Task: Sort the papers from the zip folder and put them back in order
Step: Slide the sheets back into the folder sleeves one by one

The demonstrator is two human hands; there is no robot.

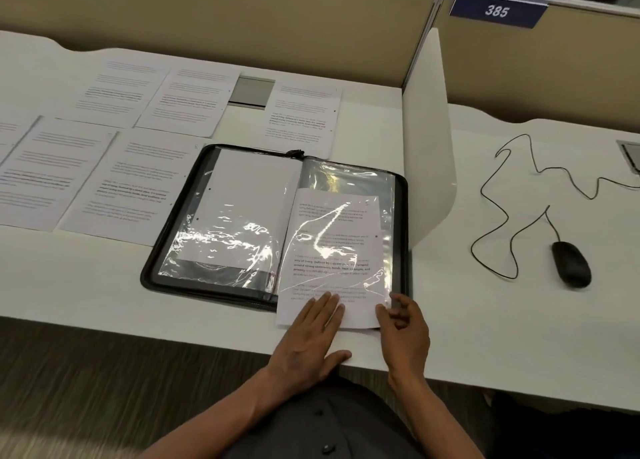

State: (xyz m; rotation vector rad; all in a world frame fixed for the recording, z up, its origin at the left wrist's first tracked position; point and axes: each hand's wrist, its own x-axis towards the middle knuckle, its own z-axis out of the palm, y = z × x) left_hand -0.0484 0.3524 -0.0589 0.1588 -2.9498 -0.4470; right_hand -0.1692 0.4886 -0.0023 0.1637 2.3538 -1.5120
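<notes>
The zip folder (277,223) lies open flat on the desk (104,278), and a printed sheet (329,251) sits half inside its right-hand clear sleeve (349,181), bottom edge sticking out past the folder's near rim. The left hand (308,334) presses flat, fingers spread, on that exposed edge, likely to feed it straight. The right hand (403,323) pinches the folder's near right corner, apparently holding the sleeve mouth open, while the other papers (138,181) wait spread out left of and beyond the folder.

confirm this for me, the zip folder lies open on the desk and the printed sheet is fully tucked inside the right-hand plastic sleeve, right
Not quite. The zip folder does lie open on the desk, but the printed sheet is only partly inside the right-hand plastic sleeve: its bottom end sticks out past the folder's near edge, under the left hand and right hand. The head view shows it.
</notes>
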